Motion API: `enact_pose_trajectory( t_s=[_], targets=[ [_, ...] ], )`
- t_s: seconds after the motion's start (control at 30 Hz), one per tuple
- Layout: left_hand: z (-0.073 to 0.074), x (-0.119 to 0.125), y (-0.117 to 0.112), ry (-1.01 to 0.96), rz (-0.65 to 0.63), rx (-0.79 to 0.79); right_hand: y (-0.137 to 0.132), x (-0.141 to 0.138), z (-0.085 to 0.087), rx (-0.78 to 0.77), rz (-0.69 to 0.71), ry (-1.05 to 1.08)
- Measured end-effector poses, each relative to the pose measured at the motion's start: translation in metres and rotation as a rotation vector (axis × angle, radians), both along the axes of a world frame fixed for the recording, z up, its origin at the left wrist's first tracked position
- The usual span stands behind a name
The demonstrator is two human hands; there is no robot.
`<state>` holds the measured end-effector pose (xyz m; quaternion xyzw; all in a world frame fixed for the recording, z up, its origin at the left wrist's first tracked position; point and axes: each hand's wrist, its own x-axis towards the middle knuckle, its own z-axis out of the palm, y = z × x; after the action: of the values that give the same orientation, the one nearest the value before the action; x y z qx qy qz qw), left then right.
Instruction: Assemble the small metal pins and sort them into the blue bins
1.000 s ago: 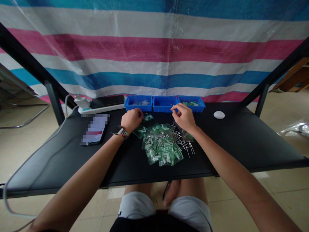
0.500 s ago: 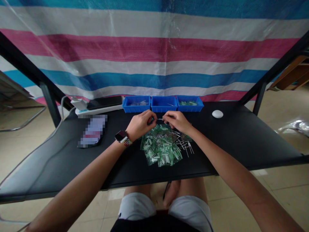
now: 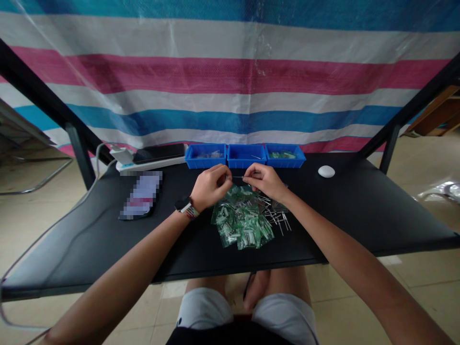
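Note:
My left hand (image 3: 211, 186) and my right hand (image 3: 265, 180) meet above a heap of small green plastic packets (image 3: 241, 217) on the black table (image 3: 359, 211). Both hands are closed in a pinch, each on one end of a thin metal pin (image 3: 237, 177) held level between them. Loose metal pins (image 3: 277, 217) lie to the right of the heap. I wear a watch (image 3: 186, 206) on the left wrist.
Three blue trays (image 3: 245, 155) line the table's far edge. A power strip with a dark phone on it (image 3: 151, 157) lies left of them, another phone (image 3: 141, 201) lies nearer. A white round object (image 3: 326, 171) sits to the right. A striped tarp hangs behind.
One second ago my hands were apart, the right one up by the middle tray. They have come together over the heap and pinch a pin between them.

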<state>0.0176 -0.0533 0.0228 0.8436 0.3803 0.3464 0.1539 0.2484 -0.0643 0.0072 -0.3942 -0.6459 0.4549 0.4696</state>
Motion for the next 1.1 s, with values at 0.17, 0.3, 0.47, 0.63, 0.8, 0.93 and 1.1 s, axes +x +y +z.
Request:
enact_pose_trajectory(
  t_s=[0.17, 0.3, 0.47, 0.63, 0.8, 0.93, 1.1],
  targets=[
    [0.002, 0.002, 0.004, -0.147, -0.083, -0.174, -0.004, -0.001, 0.006, 0.021, -0.014, 0.004],
    [0.003, 0.006, 0.004, -0.27, -0.124, -0.289, -0.004, -0.002, 0.007, 0.029, -0.027, 0.008],
    [-0.002, 0.009, 0.005, -0.382, -0.139, -0.321, 0.0, 0.0, 0.004, -0.016, -0.043, 0.049],
    [-0.003, 0.01, 0.005, -0.448, -0.117, -0.334, 0.001, 0.002, 0.005, -0.124, -0.011, 0.121],
    [-0.002, 0.01, 0.004, -0.464, -0.093, -0.325, 0.0, 0.002, 0.006, -0.185, 0.003, 0.117],
    [-0.004, 0.009, 0.005, -0.461, -0.084, -0.318, 0.001, 0.001, 0.005, -0.173, 0.01, 0.107],
    [-0.004, 0.009, 0.005, -0.456, -0.105, -0.311, 0.002, 0.001, 0.003, -0.189, 0.03, 0.111]
  ],
)
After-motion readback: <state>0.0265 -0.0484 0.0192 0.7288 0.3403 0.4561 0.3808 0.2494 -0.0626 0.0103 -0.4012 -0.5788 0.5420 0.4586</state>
